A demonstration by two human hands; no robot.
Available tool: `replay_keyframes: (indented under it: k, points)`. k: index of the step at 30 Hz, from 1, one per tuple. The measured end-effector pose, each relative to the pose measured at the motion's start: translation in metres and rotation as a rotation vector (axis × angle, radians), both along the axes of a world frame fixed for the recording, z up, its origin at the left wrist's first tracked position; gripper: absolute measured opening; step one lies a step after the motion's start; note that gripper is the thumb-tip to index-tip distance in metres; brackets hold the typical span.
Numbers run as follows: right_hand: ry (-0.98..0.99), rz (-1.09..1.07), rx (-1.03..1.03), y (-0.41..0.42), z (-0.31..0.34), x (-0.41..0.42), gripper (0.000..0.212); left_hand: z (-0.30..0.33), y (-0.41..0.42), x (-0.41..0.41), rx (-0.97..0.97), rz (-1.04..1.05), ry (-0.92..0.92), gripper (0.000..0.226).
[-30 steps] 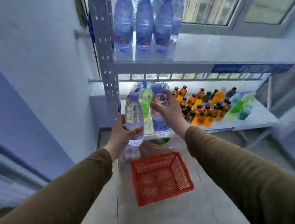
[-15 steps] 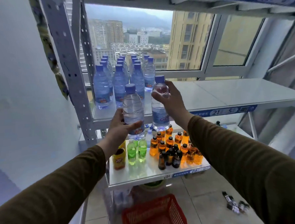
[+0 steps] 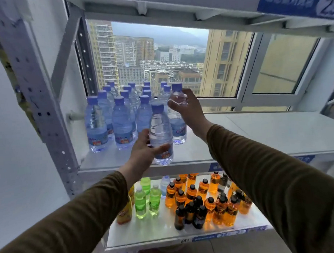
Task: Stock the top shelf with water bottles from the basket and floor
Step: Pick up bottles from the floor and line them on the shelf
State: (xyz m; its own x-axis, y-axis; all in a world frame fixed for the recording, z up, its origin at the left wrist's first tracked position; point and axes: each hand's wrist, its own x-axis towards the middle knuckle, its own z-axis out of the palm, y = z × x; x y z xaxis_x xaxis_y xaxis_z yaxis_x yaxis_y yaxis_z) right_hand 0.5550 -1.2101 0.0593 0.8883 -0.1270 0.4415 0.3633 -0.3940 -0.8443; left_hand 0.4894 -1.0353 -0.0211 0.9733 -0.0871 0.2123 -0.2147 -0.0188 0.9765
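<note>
Clear plastic water bottle with a blue cap [image 3: 160,133] is gripped low on its body by the left hand [image 3: 144,152], upright at the front edge of the grey metal shelf [image 3: 258,133]. At one o'clock from it, the right hand [image 3: 188,108] curls around the shoulder of a second blue-capped clear bottle [image 3: 178,114], standing just beside the stocked rows of water bottles [image 3: 121,116] at its nine o'clock.

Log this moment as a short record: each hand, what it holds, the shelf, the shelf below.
left hand: grips a water bottle low on its body, at the shelf's front edge
right hand: holds a second bottle near its neck
shelf: blue-capped water bottles grouped at its left, right part bare
lower shelf: green, orange and dark drink bottles
</note>
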Motion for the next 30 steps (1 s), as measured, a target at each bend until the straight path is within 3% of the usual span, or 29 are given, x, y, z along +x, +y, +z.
replay_keyframes:
  k: [8, 14, 21, 30]
  points:
    - [0.061, 0.185, -0.018, -0.028, -0.014, 0.087, 0.091, -0.003, -0.054, 0.049, 0.049, 0.188, 0.036, 0.054]
    - [0.09, 0.251, -0.089, -0.027, -0.022, 0.12, 0.054, -0.008, -0.065, 0.072, 0.056, 0.32, 0.066, 0.054]
    - [0.048, 0.215, -0.24, -0.017, -0.03, 0.135, 0.053, -0.009, -0.068, 0.079, 0.01, 0.286, 0.076, 0.047]
    - [0.094, 0.25, -0.36, -0.021, -0.023, 0.151, 0.048, -0.015, -0.063, 0.082, 0.019, 0.209, 0.071, 0.053]
